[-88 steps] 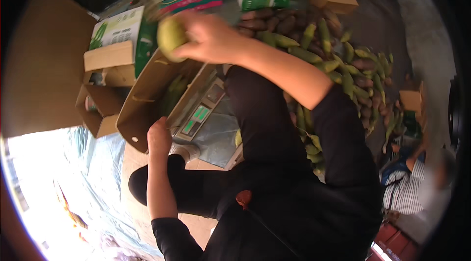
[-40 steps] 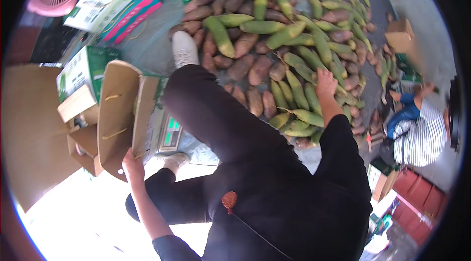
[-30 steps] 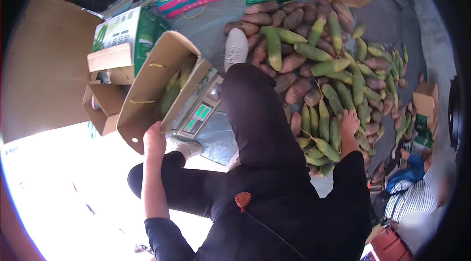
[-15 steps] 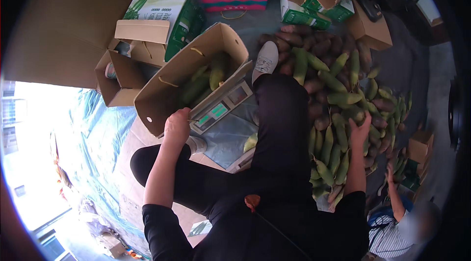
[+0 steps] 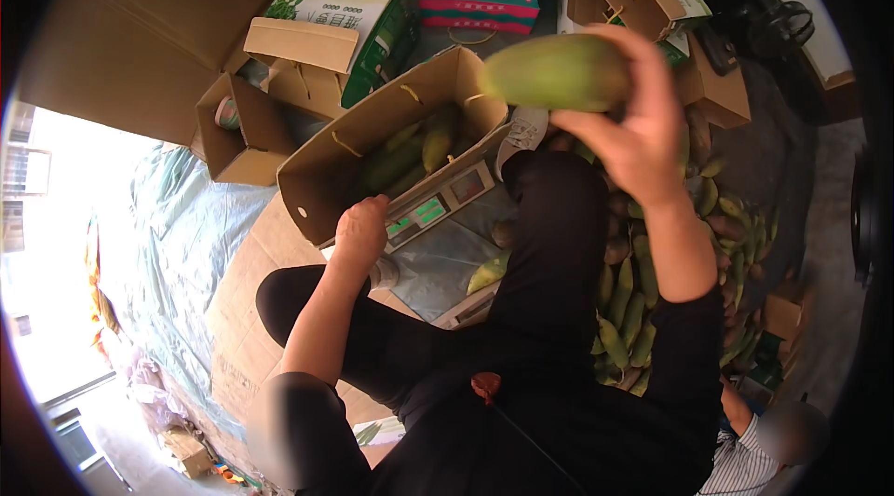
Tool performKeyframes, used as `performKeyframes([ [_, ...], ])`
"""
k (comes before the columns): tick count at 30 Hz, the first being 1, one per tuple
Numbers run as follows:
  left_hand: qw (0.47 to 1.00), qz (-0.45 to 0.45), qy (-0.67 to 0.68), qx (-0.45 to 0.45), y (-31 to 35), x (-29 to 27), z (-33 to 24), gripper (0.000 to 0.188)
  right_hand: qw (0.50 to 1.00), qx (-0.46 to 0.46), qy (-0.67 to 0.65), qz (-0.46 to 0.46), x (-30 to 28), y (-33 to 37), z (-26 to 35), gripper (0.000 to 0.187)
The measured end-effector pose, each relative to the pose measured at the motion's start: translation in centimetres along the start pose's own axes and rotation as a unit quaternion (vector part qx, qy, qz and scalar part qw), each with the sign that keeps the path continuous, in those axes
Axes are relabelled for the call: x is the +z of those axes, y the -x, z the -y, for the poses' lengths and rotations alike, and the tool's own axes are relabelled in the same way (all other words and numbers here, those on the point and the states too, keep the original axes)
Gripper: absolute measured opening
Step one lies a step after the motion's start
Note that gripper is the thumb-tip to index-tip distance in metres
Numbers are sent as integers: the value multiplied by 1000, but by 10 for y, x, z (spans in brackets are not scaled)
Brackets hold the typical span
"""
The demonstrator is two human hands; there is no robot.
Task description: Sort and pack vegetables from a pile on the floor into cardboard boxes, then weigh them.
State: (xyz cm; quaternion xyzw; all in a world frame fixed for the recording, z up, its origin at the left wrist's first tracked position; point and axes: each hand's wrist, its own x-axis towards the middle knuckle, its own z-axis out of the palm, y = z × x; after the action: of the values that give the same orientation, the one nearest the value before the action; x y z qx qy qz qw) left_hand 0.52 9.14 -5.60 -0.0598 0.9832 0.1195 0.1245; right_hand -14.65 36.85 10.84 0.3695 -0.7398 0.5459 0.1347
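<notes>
green radishes (image 5: 440,144) lie inside the open cardboard box (image 5: 318,181).

Heaped vegetables (image 5: 625,296), printed cartons (image 5: 326,0) and a digital scale (image 5: 429,213) mark this as a produce-packing space.

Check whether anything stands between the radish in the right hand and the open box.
Nothing visible does: the green radish in the right hand appears near the right end of the open box, whose mouth is uncovered.
</notes>
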Motion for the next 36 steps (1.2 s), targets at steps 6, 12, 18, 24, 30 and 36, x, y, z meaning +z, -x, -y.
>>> performKeyframes([
  [6, 1000, -9, 5, 5, -1, 1, -1, 20, 969, -132, 149, 146, 129, -7, -21, 51],
  [12, 1000, 3, 0, 0, -6, 0, -9, 21, 921, -133, 291, 224, 229, 24, -47, 39],
  [18, 999, -38, 20, 24, -4, 15, 10, 14, 918, 55, 95, 380, 209, 12, -27, 59],
  [24, 999, -34, 8, 31, -5, 3, 13, 19, 970, 59, 35, 234, 72, -6, -50, 41],
  [30, 997, -22, 55, 53, -18, 9, 2, 26, 934, 302, 139, 130, -93, 98, -90, 33],
  [36, 998, 6, 59, 19, -9, -3, -6, 26, 829, 491, 226, 143, -144, 281, -119, 35],
])
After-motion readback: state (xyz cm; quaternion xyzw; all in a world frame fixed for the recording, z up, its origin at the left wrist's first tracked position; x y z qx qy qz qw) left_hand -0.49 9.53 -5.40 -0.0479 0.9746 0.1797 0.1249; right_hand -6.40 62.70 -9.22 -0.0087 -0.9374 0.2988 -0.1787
